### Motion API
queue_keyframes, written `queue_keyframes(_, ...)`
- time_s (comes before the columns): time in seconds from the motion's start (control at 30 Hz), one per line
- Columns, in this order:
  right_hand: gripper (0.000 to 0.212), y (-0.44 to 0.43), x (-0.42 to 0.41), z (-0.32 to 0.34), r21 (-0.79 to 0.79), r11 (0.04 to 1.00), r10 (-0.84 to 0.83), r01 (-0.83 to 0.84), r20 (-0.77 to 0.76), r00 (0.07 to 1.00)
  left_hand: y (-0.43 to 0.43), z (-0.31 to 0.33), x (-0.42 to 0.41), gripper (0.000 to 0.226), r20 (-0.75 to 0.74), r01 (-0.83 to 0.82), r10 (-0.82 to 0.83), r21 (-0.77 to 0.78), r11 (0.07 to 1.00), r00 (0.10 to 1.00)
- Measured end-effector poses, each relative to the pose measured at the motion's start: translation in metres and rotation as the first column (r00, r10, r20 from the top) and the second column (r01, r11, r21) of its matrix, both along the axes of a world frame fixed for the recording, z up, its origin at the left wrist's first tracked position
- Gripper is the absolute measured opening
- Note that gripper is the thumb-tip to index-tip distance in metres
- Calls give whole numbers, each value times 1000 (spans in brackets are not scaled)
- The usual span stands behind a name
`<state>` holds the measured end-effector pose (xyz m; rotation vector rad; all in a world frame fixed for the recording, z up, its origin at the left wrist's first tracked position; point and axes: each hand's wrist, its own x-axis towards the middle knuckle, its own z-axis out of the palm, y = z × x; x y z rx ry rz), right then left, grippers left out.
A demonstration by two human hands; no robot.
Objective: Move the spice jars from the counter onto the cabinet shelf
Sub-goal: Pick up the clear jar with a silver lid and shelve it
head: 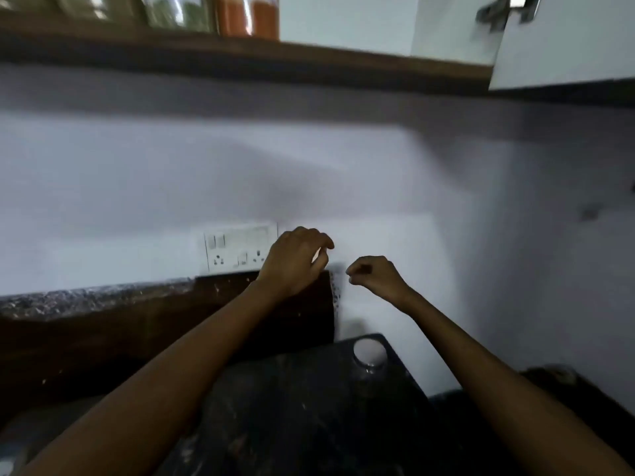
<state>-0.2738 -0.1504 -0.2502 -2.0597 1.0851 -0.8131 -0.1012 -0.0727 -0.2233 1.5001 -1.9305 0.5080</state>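
Observation:
One jar with a white lid [369, 353] stands on the dark counter [292, 407] near its back right corner. Up on the brown cabinet shelf [240, 51] at the top left stand a jar of orange-red spice [248, 15] and a jar of green spice [177, 12], both cut off by the frame. My left hand [293, 261] hovers in front of the wall, fingers curled and holding nothing. My right hand [374, 273] is beside it, fingers loosely closed, empty. Both hands are above and behind the white-lidded jar, apart from it.
A white switch and socket plate [237, 247] is on the wall just left of my left hand. An open white cabinet door [563, 42] with a metal hinge hangs at the top right. A dark backsplash ledge [103, 321] runs along the left.

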Motion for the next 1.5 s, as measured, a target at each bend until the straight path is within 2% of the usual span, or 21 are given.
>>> queue_keyframes(0.17, 20, -29, -10, -107, 143, 985, -68, 92, -168, 983, -6, -82, -29, 24, -207, -10, 66, 262, 965, 976)
queue_keyframes(0.3, 54, -42, -18, -174, 127, 978, -89, 164, -460, 884, 1, -136, -42, 24, -355, 61, 124, 467, 882, 926)
queue_keyframes(0.37, 67, -45, -25, -192, 120, 977, -89, 177, -522, 848, 6, -152, -43, 23, -410, 115, 139, 536, 836, 902)
queue_keyframes(0.43, 73, -49, -32, -203, 163, 973, -63, 166, -501, 863, 10, -164, -40, 23, -420, 133, 174, 607, 784, 891)
queue_keyframes(0.53, 71, -52, -37, -211, 160, 977, -58, 138, -424, 904, 14, -170, -35, 22, -453, 157, 237, 675, 721, 860)
queue_keyframes(0.7, 54, -43, -36, -196, 182, 974, -70, 135, -325, 943, 24, -165, -34, 27, -544, 211, 250, 647, 733, 801)
queue_keyframes(0.83, 30, -35, -34, -163, 213, 977, 22, 26, -222, 975, 47, -162, -35, 62, -565, 182, 216, 565, 804, 796)
queue_keyframes(1.0, 30, -8, -26, -103, 220, 974, 64, -63, 3, 998, 72, -154, -30, 102, -422, 188, 80, 556, 810, 903)
queue_keyframes(1.1, 19, 13, -16, -74, 201, 974, 102, -104, 19, 995, 88, -144, -28, 121, -328, 180, 13, 549, 816, 945)
queue_keyframes(1.23, 20, 47, 0, -52, 199, 965, 174, -172, 7, 985, 108, -132, -20, 129, -387, 245, -45, 485, 839, 921)
queue_keyframes(1.37, 36, 76, 21, -42, 200, 960, 202, -197, -5, 979, 127, -127, -9, 129, -449, 306, -75, 467, 829, 890)
queue_keyframes(1.5, 31, 100, 36, -38, 196, 943, 274, -268, -6, 962, 145, -125, 8, 132, -514, 319, -57, 438, 840, 856)
